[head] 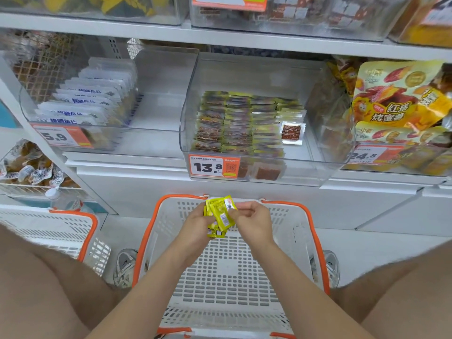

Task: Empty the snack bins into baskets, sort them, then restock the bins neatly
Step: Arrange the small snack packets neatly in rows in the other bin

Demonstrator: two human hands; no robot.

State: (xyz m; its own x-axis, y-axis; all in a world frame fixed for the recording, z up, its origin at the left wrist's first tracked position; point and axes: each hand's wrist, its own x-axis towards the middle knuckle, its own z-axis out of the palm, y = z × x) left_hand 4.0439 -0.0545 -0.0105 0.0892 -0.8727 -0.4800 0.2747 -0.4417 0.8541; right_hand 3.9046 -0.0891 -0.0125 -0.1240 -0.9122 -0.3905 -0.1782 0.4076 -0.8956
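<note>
Yellow snack packets (221,212) are sitting between both grips, hovering over the far half of the white basket (146,241). The left grip (195,221) is curling round a small stack of them from the nine o'clock side, and the stack's lower ends are poking out below its fingers at six o'clock. The right grip (252,216) is closing narrowly on the front packet, pinching its three o'clock edge between thumb and bent fingers. The two grips are lying just beside each other with the packets filling the gap.

The packets are showing as glossy yellow-green sachets, slightly fanned and tilted, each carrying a pale printed panel. The print is coming out too small to read.

The basket, perforated white plastic with an orange rim, is resting on the floor between the person's knees, with a shoe (124,267) showing at either side.

At twelve o'clock from the grips a clear bin (318,167) is standing on the shelf, wearing an orange price label (212,167) reading 13.8. Inside it, rows of shelved packets (234,123) are standing in tidy files across the nine o'clock part. A single packet (291,132) is lying flat beside them, showing its dark red-brown face.

At ten o'clock a neighbouring bin (29,111) is holding white packets with blue print. At two o'clock large yellow bags (396,99) are leaning together. A second basket (49,228) is sitting at nine o'clock.
</note>
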